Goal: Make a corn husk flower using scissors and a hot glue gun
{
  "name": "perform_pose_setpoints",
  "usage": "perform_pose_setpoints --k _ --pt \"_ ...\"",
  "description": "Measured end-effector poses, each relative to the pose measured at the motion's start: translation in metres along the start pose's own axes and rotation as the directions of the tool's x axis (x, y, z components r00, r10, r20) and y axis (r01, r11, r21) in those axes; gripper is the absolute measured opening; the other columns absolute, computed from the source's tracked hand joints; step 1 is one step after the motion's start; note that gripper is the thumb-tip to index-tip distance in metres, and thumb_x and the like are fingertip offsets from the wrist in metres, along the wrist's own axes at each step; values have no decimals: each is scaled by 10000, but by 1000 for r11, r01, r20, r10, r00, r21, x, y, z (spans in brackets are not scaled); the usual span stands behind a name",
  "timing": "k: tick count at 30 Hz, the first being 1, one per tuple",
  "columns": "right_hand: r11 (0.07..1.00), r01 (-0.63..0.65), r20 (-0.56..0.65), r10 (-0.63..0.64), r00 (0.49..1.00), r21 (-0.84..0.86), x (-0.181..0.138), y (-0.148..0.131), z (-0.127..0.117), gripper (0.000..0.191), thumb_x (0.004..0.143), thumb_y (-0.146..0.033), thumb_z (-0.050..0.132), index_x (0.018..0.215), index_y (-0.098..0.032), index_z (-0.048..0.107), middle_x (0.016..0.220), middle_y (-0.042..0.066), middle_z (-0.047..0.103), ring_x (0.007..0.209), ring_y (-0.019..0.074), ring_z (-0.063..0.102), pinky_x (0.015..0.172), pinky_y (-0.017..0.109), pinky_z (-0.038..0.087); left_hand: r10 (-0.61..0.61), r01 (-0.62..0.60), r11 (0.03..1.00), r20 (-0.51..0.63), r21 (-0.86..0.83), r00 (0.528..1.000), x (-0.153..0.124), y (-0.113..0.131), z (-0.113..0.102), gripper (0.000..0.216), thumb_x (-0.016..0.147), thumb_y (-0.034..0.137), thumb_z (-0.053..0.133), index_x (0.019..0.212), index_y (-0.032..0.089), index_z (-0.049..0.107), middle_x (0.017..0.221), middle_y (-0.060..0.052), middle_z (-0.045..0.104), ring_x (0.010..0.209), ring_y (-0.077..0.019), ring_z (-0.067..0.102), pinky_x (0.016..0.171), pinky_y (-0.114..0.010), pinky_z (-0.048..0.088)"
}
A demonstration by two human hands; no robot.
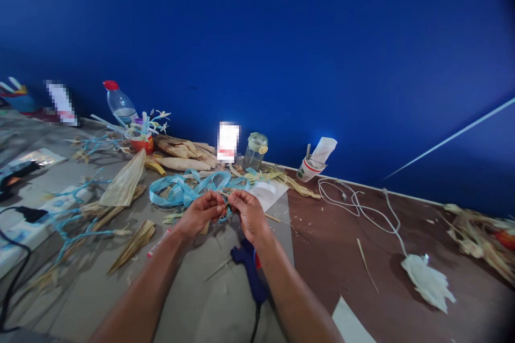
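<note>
My left hand [201, 214] and my right hand [250, 213] meet over the middle of the table, their fingers pinched around a small blue-and-tan piece [227, 215]. The fingertips cover much of it, so its exact kind is unclear. Behind both hands lies a loose heap of light blue ribbon [169, 193]. A dark blue glue gun [250, 268] rests on the table under my right forearm. Left of my left forearm are a folded dry corn husk [132, 246] and a red-and-white stick [159, 244].
Blue-wrapped stems [80, 236] and a white power strip [28, 246] occupy the left. A plastic bottle [120, 104], a red pot [142, 143], corn husks [187, 164], a glass jar [255, 153] and a paper cup [309, 170] line the blue wall. A white cable [374, 220] lies right.
</note>
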State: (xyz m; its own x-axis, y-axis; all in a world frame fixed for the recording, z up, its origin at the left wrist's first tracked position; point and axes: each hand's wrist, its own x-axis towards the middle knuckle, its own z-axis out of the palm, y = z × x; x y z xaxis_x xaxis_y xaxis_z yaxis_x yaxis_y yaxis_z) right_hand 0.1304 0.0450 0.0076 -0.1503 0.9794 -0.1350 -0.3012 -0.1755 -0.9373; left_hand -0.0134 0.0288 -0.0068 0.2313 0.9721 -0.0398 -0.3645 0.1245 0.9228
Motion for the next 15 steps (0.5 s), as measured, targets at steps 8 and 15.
perform_pose_setpoints --k 8,15 --pt "996 47 -106 -39 994 74 2 -7 -4 196 605 -341 716 625 -177 610 532 -53 494 510 89 393 526 237 338 52 -53 998 -60 -21 997 2 -9 -7 263 742 410 715 800 170 622 484 66 435 456 -74 397 508 -219 359" --pt "999 47 -57 -46 997 11 0 -3 1 207 635 -361 699 622 -177 604 529 -56 478 514 86 374 516 226 319 206 -167 955 -142 246 968 3 -4 -5 268 680 419 752 756 167 704 748 -37 633 700 -145 563 655 -256 440"
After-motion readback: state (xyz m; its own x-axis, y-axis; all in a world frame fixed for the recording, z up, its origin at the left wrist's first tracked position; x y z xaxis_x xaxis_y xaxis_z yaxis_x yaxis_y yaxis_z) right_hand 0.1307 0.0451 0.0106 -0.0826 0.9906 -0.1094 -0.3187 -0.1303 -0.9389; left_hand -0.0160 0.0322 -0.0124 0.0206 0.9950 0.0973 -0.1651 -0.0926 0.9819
